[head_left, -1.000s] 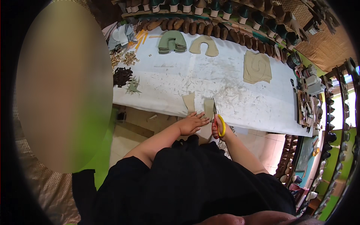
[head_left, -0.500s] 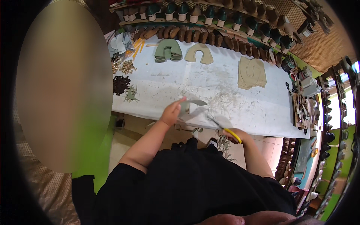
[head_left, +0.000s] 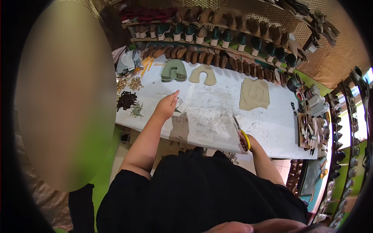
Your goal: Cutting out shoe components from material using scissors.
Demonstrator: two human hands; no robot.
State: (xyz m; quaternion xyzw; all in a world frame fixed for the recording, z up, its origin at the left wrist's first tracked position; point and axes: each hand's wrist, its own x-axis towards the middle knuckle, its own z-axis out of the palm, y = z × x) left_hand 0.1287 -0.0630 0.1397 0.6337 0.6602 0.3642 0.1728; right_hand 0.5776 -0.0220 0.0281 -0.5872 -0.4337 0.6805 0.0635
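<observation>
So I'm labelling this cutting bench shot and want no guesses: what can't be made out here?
Head view only:
- Scissors: handle mostly wrapped by right hand.
- Pale piece: largely behind left hand.
- Far left: blurred oval hides everything.
- Right-edge clutter: too small, fisheye-bent.

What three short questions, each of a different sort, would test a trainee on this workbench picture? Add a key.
1. True or false: the right hand holds yellow-handled metal scissors.
2. Which is nearest the left hand? A) the pale flat cut piece of material B) the tan stack of U-cut sheets C) the green U-shaped stack
3. Fill in: the scissors' blades point ____ the white worktable.

Key: 1 true; 2 A; 3 toward (over).
</observation>
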